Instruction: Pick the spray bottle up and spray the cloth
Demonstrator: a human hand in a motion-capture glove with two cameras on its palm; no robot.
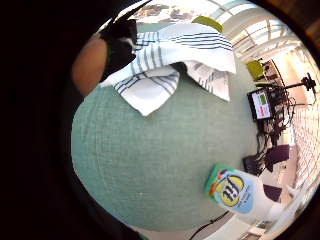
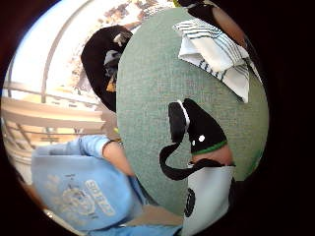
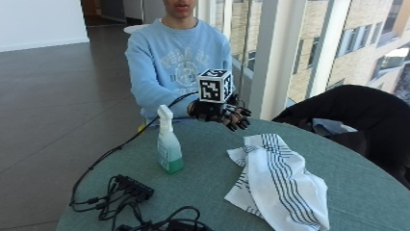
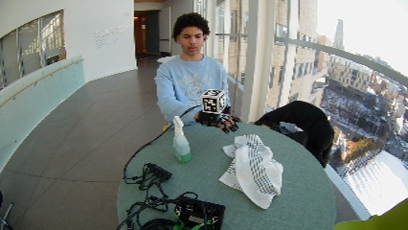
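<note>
A clear spray bottle (image 3: 169, 143) with green liquid and a white trigger head stands upright on the round green table (image 3: 205, 180). It also shows in the little finger side palm view as a labelled bottle (image 1: 234, 190) on the tabletop. A white cloth with dark stripes (image 3: 276, 185) lies crumpled to the bottle's right, also seen as a cloth (image 1: 172, 62) and cloth (image 2: 216, 49) in the palm views. My gloved right hand (image 3: 221, 113) hovers over the table's far edge, between bottle and cloth. Its fingers (image 2: 197, 129) hang loosely curled and hold nothing.
A black power strip with tangled cables (image 3: 131, 188) lies at the table's near left, with a black box (image 4: 199, 213) at the front edge. A cable runs from the hand past the bottle. A dark jacket (image 3: 359, 113) is draped over a chair at the right.
</note>
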